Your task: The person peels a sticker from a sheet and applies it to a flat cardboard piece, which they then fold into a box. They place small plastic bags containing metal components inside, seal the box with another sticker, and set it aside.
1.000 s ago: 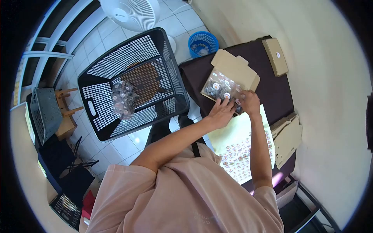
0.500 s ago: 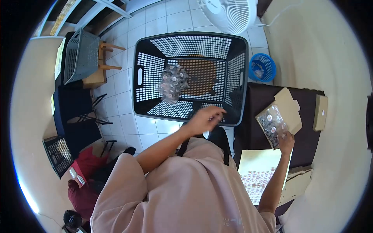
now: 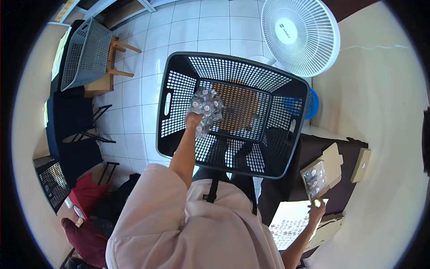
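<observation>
My left hand point(image 3: 193, 119) reaches down into a large black crate point(image 3: 233, 174), its fingers closed at the edge of a heap of clear plastic packets point(image 3: 207, 106). Small round whitish discs show on these packets. On the dark-covered table to the right, an open cardboard box point(image 3: 332, 168) has its lid flap folded back, with a similar clear packet point(image 3: 316, 178) lying in it. My right hand point(image 3: 317, 207) is just below the box's near end, fingers apart and holding nothing. Below it lies a bright white sheet point(image 3: 286, 219) with rows of small round pieces.
A white fan point(image 3: 300, 36) stands beyond the crate, with a blue basket point(image 3: 312, 104) behind its right side. Flat cardboard point(image 3: 361, 166) lies by the right wall. At left are a grey crate point(image 3: 87, 56), dark chairs point(image 3: 74, 114) and another person in a maroon sleeve point(image 3: 85, 240).
My left hand has moved left and into the crate, onto the packets. My right hand has let go of the packet in the box and drawn back. The camera view has shifted.
</observation>
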Demonstrator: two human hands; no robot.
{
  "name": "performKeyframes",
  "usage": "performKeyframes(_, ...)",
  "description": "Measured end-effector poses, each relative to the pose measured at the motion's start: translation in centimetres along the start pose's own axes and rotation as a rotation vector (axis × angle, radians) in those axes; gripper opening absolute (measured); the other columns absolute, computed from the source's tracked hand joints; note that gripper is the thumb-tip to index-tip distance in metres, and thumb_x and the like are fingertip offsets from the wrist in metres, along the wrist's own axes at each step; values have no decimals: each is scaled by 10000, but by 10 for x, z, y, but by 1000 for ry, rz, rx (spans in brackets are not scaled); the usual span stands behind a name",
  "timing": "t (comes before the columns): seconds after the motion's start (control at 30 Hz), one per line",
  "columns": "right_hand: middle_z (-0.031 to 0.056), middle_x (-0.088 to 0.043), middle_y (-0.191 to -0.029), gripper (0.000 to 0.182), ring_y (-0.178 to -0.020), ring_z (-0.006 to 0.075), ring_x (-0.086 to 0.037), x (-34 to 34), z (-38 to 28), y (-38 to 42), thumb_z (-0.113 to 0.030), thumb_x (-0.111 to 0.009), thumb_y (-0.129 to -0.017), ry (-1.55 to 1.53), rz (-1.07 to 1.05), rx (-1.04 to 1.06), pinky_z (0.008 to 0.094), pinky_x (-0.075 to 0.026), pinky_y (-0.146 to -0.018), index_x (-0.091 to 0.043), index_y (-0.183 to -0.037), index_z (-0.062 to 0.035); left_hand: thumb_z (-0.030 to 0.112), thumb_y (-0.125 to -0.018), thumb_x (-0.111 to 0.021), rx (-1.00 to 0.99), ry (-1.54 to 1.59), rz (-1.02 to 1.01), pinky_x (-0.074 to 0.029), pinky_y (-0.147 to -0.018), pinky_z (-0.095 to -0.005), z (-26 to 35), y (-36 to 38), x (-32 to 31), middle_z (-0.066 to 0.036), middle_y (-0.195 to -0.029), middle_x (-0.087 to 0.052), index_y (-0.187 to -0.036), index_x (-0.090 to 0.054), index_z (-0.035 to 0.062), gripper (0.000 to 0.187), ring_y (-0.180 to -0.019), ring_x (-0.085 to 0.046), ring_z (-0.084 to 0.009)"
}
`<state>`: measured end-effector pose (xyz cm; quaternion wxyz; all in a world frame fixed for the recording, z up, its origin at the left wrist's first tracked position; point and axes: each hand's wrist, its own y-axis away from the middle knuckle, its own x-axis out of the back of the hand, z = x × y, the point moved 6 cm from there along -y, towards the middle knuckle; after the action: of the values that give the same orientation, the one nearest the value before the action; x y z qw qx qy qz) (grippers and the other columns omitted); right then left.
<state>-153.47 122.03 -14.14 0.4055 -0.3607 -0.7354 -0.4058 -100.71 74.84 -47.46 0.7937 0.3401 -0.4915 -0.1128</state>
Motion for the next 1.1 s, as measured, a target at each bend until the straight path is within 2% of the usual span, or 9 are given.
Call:
performKeyframes(0.07, 136, -615, -914, 226, -593, 179, -657, -13, 1, 41, -78, -730, -809, -94, -97, -205, 282, -466, -410, -641, -1003, -1, 467, -705, -731, 142, -42, 89, -487, -932, -398, 5, 18, 7, -211, -1141, -650, -967, -710, 22, 516, -1075, -628, -309)
performKeyframes(0.17, 146, -600, -976, 262, -608, 184, -666, -34, -15, 90, -59, -732, -808, -149, -209, -267, 262, -482, -404, -630, -1039, 14, 527, -692, -743, 396, -26, 221, -512, -889, -411, -4, 21, -3, -233, -1137, -637, -1054, -677, 11, 633, -1080, -627, -321)
performKeyframes(0.23, 153, -588, -1015, 248, -637, 199, -676, -48, -19, 114, -41, -729, -805, -185, -269, -294, 258, -493, -414, -633, -1029, 7, 486, -703, -734, 333, 26, 233, -524, -837, -450, -17, 3, -19, -229, -1039, -668, -929, -707, 22, 516, -988, -654, -356)
performKeyframes(0.3, 154, -598, -1018, 241, -647, 197, -676, -57, -31, 129, -50, -743, -796, -192, -299, -259, 262, -509, -432, -633, -1003, 4, 357, -705, -734, -64, -144, 323, -533, -711, -453, -40, -42, -69, -175, -859, -694, -750, -688, 34, 329, -822, -670, -347)
performKeyframes(0.37, 143, -615, -978, 248, -646, 201, -673, -66, -47, 131, -49, -751, -787, -158, -297, -160, 271, -513, -453, -634, -1000, 1, 325, -698, -700, -137, -172, 464, -523, -764, -425, -32, -37, -64, -159, -841, -696, -747, -695, 61, 269, -870, -667, -301)
performKeyframes(0.5, 113, -647, -895, 219, -639, 145, -622, -72, -118, 117, -81, -715, -812, -195, -341, -153, 265, -512, -484, -647, -1007, -8, 168, -756, -615, -160, 404, 110, -498, -686, -365, 42, 29, 23, -139, -807, -692, -720, -651, 27, 150, -822, -656, -189)
performKeyframes(0.67, 79, -637, -816, 239, -693, 93, -580, -109, -205, 93, -71, -718, -818, -435, -458, 21, 223, -484, -584, -644, -1039, -19, 22, -832, -514, -202, 1408, -508, -530, -788, -372, 96, 116, 65, -106, -1054, -650, -1074, -604, -7, 260, -892, -633, -216)
performKeyframes(0.93, 87, -650, -991, 248, -826, 107, -616, -122, -327, 76, -30, -699, -840, -1286, -617, -30, 256, -508, -738, -607, -1060, 35, -6, -846, -551, -450, 1250, -1085, -508, -886, -327, 193, 297, 94, -105, -1092, -650, -1181, -573, -10, 337, -1017, -627, -193)
performKeyframes(1.1, 66, -668, -890, 132, -824, 107, -616, -88, -291, 60, -15, -685, -843, -1226, -553, 4, 252, -508, -744, -624, -953, 23, 115, -926, -608, -524, 1048, -950, -553, -746, -289, 219, 346, 81, -87, -990, -662, -1153, -584, -20, 265, -913, -645, -163)
